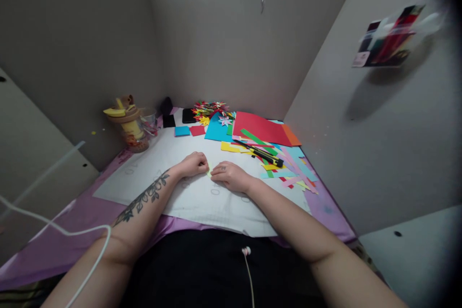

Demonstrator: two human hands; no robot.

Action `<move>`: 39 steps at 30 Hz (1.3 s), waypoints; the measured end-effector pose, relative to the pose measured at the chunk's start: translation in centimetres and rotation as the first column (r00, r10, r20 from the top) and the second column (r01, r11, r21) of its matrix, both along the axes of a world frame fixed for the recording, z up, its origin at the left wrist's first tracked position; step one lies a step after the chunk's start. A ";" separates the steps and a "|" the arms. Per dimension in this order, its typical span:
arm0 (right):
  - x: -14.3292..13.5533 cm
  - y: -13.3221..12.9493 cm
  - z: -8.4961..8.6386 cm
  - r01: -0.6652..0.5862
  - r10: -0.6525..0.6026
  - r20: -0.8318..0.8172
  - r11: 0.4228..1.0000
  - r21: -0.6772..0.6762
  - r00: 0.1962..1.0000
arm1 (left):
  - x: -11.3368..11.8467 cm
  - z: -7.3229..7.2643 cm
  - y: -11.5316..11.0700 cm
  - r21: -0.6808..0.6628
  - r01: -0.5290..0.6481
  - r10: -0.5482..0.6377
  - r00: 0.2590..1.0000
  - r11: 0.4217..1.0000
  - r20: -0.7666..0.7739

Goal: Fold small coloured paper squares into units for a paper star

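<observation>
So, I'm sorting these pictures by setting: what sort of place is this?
Probably a papercraft workspace, though I can't tell whether at home or in a studio. The coloured paper strips, red paper sheet and pile of folded paper stars suggest it.

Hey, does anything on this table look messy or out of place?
Yes: right of the hands, the paper strips lie crisscrossed in a loose jumble, with a yellow-and-black cutter among them. No spill shows.

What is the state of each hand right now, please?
Left hand: closed, apparently pinching the yellow paper.
Right hand: at the paper too, but whether it grips cannot be told.
</observation>
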State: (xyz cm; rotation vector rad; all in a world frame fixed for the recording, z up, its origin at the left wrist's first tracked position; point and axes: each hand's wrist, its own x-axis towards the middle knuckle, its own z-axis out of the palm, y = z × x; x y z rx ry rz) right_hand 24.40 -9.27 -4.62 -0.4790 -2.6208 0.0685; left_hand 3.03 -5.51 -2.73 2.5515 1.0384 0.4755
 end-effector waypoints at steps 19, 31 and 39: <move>-0.2 0.1 -0.5 0.035 -0.042 -0.063 0.994 -0.104 0.997 | 0.2 -0.3 0.0 -0.048 -0.048 0.049 0.999 0.998 0.019; -0.1 -0.2 -0.2 0.038 -0.043 -0.042 0.994 -0.105 0.998 | 0.4 -0.3 0.1 -0.079 -0.084 0.085 0.996 0.993 0.017; -0.3 -0.3 -0.1 0.014 -0.025 -0.083 0.991 -0.130 0.996 | 0.5 0.0 0.0 -0.105 -0.082 0.083 0.996 0.991 0.007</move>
